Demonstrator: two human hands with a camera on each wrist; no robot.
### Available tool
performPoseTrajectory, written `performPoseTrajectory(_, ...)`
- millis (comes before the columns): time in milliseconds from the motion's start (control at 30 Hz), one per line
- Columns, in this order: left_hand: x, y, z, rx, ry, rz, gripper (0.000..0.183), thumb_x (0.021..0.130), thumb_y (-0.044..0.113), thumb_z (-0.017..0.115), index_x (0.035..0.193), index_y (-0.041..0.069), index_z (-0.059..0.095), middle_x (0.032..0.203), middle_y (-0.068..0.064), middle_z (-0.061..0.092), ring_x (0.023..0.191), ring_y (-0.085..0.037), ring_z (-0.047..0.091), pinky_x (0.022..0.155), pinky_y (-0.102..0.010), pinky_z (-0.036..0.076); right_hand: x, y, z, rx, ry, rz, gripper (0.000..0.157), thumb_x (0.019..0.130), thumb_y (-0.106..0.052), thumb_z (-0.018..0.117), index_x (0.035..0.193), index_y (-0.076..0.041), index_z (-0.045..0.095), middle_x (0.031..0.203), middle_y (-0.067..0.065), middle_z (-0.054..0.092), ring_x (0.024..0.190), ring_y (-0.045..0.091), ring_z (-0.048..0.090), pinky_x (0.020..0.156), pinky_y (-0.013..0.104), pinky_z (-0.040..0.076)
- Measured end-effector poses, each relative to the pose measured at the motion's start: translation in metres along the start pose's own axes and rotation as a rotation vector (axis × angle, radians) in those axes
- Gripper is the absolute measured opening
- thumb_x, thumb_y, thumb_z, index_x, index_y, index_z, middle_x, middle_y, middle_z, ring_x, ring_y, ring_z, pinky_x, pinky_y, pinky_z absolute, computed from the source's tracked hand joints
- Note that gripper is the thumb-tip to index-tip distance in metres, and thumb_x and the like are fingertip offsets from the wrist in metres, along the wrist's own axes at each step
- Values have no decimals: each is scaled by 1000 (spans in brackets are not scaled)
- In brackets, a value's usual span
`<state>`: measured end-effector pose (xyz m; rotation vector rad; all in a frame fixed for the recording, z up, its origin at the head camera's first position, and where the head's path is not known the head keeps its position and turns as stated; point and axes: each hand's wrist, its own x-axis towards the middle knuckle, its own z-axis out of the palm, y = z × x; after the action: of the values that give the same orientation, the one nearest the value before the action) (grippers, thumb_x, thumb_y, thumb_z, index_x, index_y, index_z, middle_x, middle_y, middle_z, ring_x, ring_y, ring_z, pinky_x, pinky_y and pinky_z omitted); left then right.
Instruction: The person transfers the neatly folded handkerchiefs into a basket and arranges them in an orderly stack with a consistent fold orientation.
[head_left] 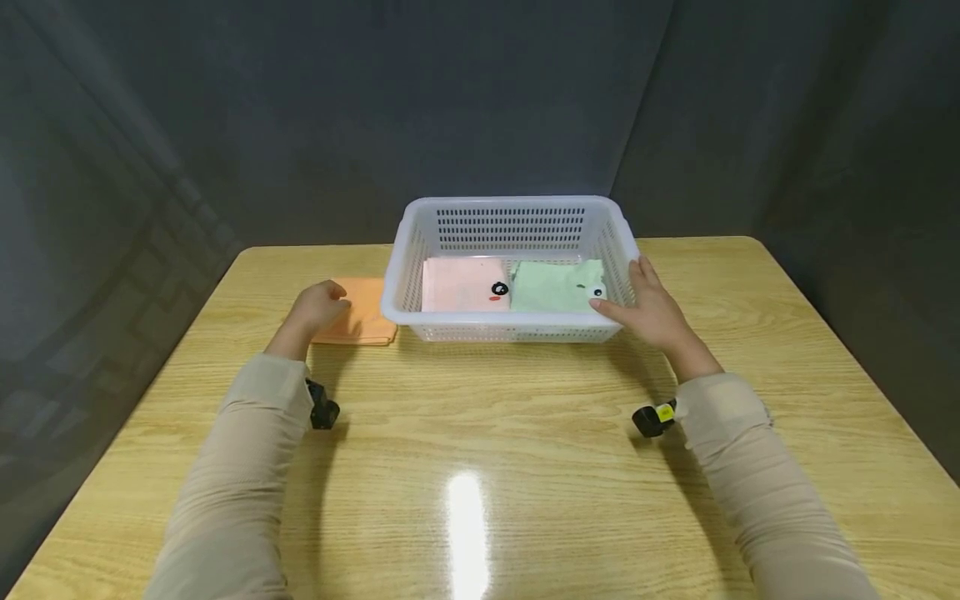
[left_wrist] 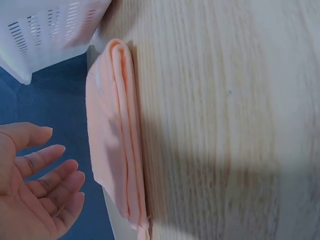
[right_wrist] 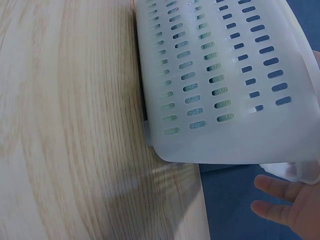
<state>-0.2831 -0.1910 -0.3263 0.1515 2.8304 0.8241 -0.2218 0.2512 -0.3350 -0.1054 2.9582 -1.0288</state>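
Observation:
A folded orange towel [head_left: 367,310] lies on the table left of a white plastic basket [head_left: 510,319]. Just over the towel's left part is my left hand [head_left: 317,308], its fingers loosely bent and holding nothing; the left wrist view shows a gap between the fingertips [left_wrist: 75,180] and the towel [left_wrist: 107,135]. At the basket's front right corner, my right hand [head_left: 654,312] rests with the thumb over the rim and straight fingers along the outer side. Inside the basket, a folded pink towel [head_left: 461,283] with an embroidered face lies beside a folded green towel [head_left: 551,285].
The wooden table [head_left: 517,417] carries the basket near its back edge. Dark curtains [head_left: 480,108] hang behind and at both sides. A black wrist camera [head_left: 322,407] is strapped at the left cuff, and another camera [head_left: 652,420] at the right.

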Motion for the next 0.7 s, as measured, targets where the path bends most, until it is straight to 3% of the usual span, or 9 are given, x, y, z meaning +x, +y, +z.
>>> performPoseTrajectory(233,-1,-7,-1,8,-22,-39,46,90,13,39,126,-14,28,124,-33,31,112,-44,32,88,-50,31,-1,0,0,3,1,5,98,78,-57,48,135,-1,-8,141,10,-18,125,41,1,93,59,10)
performPoseTrajectory(700,-3,-20,0,34,18,-146,51,87,14,36,125,-17,25,123,-36,29,108,-46,33,88,-51,30,-1,0,0,5,9,1,98,78,-56,49,135,0,-6,141,11,-16,124,43,4,93,59,12)
